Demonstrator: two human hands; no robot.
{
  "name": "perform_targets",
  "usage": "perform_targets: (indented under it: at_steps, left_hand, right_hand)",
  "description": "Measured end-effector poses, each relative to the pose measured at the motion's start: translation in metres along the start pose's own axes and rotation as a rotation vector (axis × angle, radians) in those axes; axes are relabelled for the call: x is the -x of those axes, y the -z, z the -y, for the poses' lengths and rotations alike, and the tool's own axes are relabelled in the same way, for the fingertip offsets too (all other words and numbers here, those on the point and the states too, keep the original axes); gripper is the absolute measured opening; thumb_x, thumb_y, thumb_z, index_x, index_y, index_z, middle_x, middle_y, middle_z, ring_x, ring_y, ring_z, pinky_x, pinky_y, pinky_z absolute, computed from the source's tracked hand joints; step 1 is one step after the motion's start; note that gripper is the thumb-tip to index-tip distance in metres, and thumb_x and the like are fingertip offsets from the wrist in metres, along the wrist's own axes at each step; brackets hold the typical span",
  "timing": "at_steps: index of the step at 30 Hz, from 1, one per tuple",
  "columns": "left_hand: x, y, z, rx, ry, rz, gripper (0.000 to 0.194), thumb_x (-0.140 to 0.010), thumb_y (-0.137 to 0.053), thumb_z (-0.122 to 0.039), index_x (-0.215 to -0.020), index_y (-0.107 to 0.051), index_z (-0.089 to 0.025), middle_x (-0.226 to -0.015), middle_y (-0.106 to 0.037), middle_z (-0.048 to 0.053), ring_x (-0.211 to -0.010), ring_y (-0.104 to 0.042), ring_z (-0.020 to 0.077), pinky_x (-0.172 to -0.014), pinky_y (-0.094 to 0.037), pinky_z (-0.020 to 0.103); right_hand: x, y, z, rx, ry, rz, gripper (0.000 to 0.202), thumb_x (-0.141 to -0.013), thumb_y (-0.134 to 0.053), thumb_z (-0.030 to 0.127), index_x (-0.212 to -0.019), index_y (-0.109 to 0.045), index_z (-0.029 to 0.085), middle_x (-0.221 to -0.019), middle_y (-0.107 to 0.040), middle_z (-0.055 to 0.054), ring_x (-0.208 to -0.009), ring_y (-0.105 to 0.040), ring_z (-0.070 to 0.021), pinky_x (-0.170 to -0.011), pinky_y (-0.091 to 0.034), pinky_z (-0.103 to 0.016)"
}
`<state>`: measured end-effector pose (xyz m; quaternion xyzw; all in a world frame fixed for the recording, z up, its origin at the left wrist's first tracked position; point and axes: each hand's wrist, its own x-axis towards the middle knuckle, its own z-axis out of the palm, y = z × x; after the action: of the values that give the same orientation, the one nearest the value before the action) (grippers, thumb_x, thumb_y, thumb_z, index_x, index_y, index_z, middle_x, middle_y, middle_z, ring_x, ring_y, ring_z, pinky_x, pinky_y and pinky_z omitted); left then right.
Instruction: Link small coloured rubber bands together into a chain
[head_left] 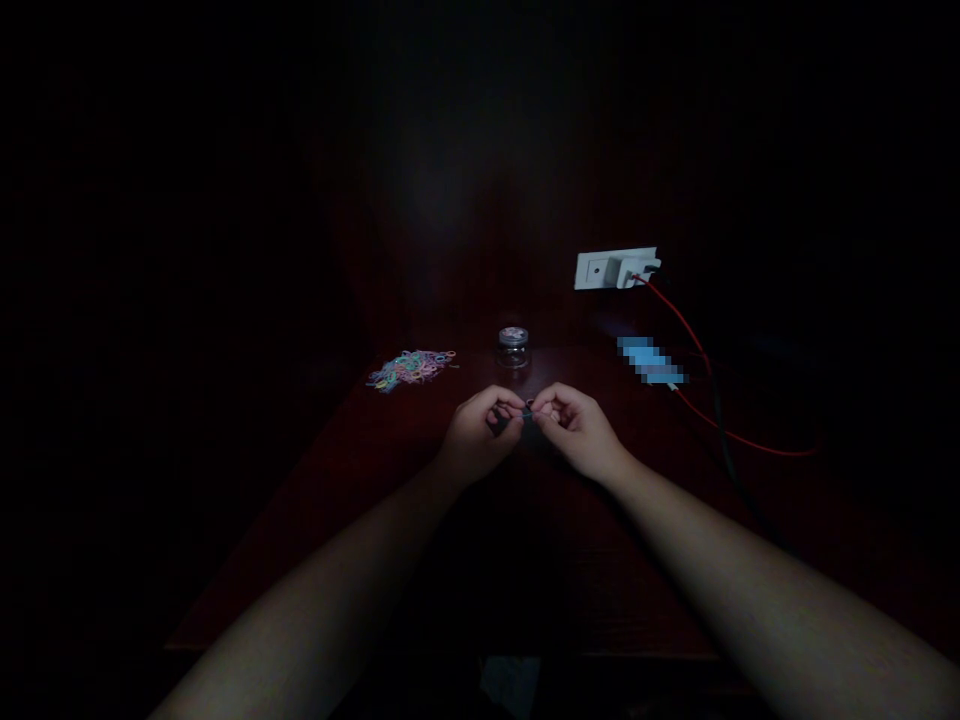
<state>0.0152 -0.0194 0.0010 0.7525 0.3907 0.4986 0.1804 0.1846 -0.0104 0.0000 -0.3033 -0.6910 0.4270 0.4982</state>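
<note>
My left hand [484,425] and my right hand [571,425] meet over the middle of the table, fingertips almost touching. Both pinch small elastic bands [528,412], thin loops that look pinkish and bluish between the fingers. Their exact shape is partly hidden and dim. To the left of my hands lies a loose pile of colourful elastic bands [412,369]. Just beyond my fingers stands a small clear jar [514,348] with a lid on it.
A dark red table [337,480] spreads under my arms. On the wall is a white socket plate [597,270] with a plugged-in charger [630,271]. Its red cable [684,315] runs down to the right, by a dark cord [720,420]. A blurred-out blue phone-like device [651,361] lies at right.
</note>
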Motion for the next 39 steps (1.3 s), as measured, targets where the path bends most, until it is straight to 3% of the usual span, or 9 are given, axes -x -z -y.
perform_targets:
  at_steps: [15,23,30,39]
  left_hand:
    - [-0.0002,0.0008,-0.0023,-0.086,-0.012,-0.035,0.010,-0.076,-0.063,-0.019,-0.081,-0.055,-0.019,-0.079,-0.065,0.000,-0.065,-0.055,0.0098,-0.062,-0.043,0.022]
    - [-0.0014,0.0005,-0.0015,-0.103,-0.014,-0.013,0.011,-0.074,-0.063,-0.017,-0.082,-0.057,-0.019,-0.079,-0.065,-0.001,-0.069,-0.057,0.0100,-0.063,-0.044,0.022]
    - [0.0004,0.0001,0.0005,-0.055,0.019,0.028,0.018,-0.077,-0.062,-0.020,-0.094,-0.062,-0.019,-0.085,-0.067,0.002,-0.074,-0.061,0.0125,-0.066,-0.046,0.024]
    - [-0.0004,0.0015,0.0037,-0.101,0.030,-0.004,0.010,-0.083,-0.059,-0.025,-0.086,-0.066,-0.019,-0.082,-0.067,0.002,-0.069,-0.059,0.0121,-0.062,-0.046,0.024]
  right_hand:
    - [0.0005,0.0007,0.0003,0.084,0.016,0.054,0.012,-0.080,-0.058,0.027,-0.080,-0.054,0.016,-0.060,-0.044,0.004,-0.053,-0.037,-0.0086,-0.049,-0.028,-0.023]
    - [-0.0010,0.0007,0.0012,0.067,0.009,-0.008,0.015,-0.077,-0.063,0.031,-0.079,-0.055,0.017,-0.059,-0.043,0.005,-0.052,-0.036,-0.0083,-0.049,-0.027,-0.023]
    - [-0.0014,-0.0001,0.0001,0.053,-0.028,-0.013,0.022,-0.075,-0.065,0.038,-0.080,-0.057,0.018,-0.060,-0.044,0.004,-0.051,-0.037,-0.0088,-0.048,-0.027,-0.023]
    - [-0.0013,0.0018,-0.0014,0.089,-0.035,-0.029,0.020,-0.075,-0.065,0.034,-0.080,-0.059,0.016,-0.059,-0.044,0.004,-0.052,-0.036,-0.0085,-0.048,-0.027,-0.022]
